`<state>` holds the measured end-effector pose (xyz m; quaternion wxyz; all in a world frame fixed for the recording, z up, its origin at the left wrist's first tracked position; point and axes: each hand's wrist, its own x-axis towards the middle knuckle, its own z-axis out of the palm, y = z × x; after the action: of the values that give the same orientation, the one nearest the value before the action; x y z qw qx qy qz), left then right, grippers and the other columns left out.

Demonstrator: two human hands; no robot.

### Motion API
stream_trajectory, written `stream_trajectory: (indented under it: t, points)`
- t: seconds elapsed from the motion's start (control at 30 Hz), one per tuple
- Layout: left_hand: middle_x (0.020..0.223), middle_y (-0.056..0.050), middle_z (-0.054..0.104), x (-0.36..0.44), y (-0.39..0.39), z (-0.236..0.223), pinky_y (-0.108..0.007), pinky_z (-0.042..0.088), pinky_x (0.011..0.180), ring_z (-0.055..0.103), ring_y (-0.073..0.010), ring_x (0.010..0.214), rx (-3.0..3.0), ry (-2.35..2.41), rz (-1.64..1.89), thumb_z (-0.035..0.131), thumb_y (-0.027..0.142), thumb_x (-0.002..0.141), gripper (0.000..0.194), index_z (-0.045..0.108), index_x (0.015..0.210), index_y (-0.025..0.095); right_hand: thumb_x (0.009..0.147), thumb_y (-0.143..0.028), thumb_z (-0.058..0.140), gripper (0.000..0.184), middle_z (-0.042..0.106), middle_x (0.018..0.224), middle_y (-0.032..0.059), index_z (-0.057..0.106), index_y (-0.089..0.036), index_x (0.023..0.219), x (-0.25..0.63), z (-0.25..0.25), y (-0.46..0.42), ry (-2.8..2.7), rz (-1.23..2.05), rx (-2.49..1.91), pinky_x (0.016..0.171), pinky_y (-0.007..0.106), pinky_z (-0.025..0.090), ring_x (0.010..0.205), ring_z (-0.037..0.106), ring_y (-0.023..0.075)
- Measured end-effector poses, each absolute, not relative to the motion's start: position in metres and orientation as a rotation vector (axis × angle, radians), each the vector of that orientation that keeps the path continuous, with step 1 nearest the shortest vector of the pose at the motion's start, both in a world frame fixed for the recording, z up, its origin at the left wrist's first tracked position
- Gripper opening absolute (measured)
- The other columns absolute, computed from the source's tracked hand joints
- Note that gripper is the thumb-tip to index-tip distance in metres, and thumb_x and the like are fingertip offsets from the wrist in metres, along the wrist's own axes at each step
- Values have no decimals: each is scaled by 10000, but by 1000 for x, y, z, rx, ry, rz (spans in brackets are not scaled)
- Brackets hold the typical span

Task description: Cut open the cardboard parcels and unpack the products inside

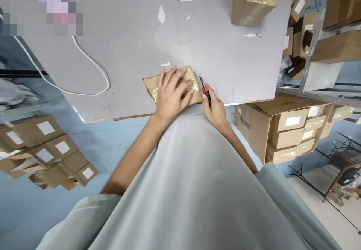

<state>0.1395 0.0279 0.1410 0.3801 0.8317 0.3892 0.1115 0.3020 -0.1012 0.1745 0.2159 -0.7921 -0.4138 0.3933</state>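
A small flat cardboard box [150, 82] with shiny clear tape lies at the table's front edge, close to my body. My left hand [170, 92] rests on top of it, fingers spread across the cardboard and tape. In my right hand [216, 109] is a red and black utility knife [207, 94], its dark blade pointing up and away from me. The blade is just right of the box's right end; I cannot tell whether it touches the cardboard.
A larger taped carton [254, 2] stands at the table's back right. White paper scraps [161, 14] and a white cable [98, 69] lie on the grey table [126, 28]. Stacked boxes [56, 148] are on the left floor, a big open carton [254, 129] on the right, beside shelving [307, 62].
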Motion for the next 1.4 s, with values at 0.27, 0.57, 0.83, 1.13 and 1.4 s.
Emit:
stream_trajectory:
  t: [0.27,0.57,0.83,1.13,1.4]
  points:
    - [1786,-39,544,127,33,128,-652,101,1465,388,-318,1728,2153,878,338,520,620,1139,442,705,1397,314,1215,-415,313,602,759,1519,128,403,-256,1789,281,181,-93,-1282,1011,-2389,1182,531,618,1379,758,334]
    - [1823,-75,488,125,37,127,-647,48,1468,337,-340,1747,2073,746,387,517,560,1152,436,712,1414,271,1210,-498,409,642,803,1418,146,381,-252,1802,268,201,-79,-1319,985,-2667,1172,576,591,1294,790,374]
    - [1780,31,547,133,34,127,-563,24,1488,264,-232,1769,1872,761,361,466,770,1083,626,722,1357,270,1196,-501,438,663,824,1242,192,407,-169,1769,262,204,-70,-1189,969,-2643,1183,670,542,1310,753,448]
    - [1772,16,561,137,27,126,-609,124,1480,369,-284,1739,1938,722,358,493,603,1136,426,762,1289,311,1171,-394,432,555,843,1250,177,560,-187,1670,262,218,-84,-1093,1036,-2694,1155,625,563,1239,775,419]
    - [1721,-45,613,137,23,120,-645,193,1450,411,-346,1711,1954,774,434,521,588,1135,410,756,1381,359,1168,-315,473,499,845,1263,193,585,-174,1633,251,213,-88,-1013,1116,-2752,1129,586,585,1223,793,410]
